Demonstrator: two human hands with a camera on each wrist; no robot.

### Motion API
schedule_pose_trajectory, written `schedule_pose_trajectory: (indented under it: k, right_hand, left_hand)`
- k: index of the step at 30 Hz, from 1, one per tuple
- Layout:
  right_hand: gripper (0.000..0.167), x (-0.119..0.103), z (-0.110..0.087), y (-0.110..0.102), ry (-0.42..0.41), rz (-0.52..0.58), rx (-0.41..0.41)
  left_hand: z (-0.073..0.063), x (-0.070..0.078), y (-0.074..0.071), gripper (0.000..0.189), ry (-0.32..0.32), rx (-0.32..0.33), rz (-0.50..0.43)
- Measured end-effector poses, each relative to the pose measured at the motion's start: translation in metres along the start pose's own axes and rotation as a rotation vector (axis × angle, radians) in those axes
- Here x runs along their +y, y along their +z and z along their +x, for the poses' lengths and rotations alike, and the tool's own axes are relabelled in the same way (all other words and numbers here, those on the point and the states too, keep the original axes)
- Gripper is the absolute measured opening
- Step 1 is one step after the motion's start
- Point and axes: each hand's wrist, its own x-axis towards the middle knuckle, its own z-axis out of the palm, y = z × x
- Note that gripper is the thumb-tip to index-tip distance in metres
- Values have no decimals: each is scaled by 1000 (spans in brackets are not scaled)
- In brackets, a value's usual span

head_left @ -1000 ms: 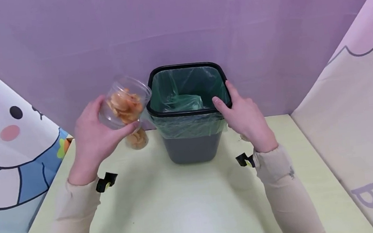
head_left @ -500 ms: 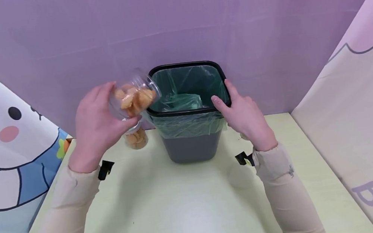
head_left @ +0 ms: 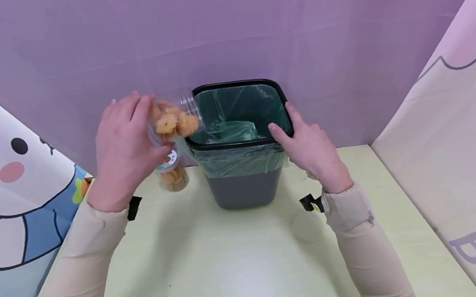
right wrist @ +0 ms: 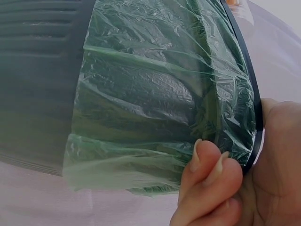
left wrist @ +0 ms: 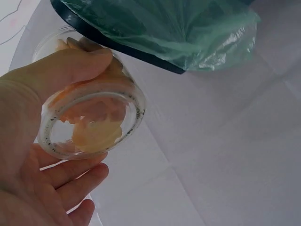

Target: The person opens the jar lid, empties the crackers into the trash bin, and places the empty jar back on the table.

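Note:
My left hand (head_left: 123, 143) grips a clear plastic jar (head_left: 175, 121) of golden-brown cookies. The jar lies nearly on its side, its lidless mouth at the left rim of a grey trash can (head_left: 244, 191). In the left wrist view, the thumb presses the jar's side and the base (left wrist: 94, 127) faces the camera; cookies (left wrist: 99, 134) show through it. The trash can has a black rim and a green liner bag (head_left: 243, 161) folded over it. My right hand (head_left: 313, 148) holds the right side of the rim; in the right wrist view, curled fingertips (right wrist: 207, 162) lie against the liner outside.
A second jar (head_left: 173, 176) of cookies, lid on, stands upright left of the trash can. The pale table (head_left: 240, 263) meets a purple cloth (head_left: 226, 30) behind the can. Printed panels (head_left: 457, 146) flank both sides.
My left hand has risen and moved slightly right, tipping the jar further onto its side toward the trash can. The cookies have slid toward its mouth. My right hand stays on the rim.

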Motion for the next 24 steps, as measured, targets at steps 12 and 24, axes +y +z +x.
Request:
schedule_pose_trajectory:
  k: [12,24]
  right_hand:
    - [92,0,-1,0,-1,8,-4]
    - [92,-1,-2,-1,7,7,-18]
  left_hand:
    - [10,1,8,79,131,87,125]
    - [17,2,15,63,266,190,188]
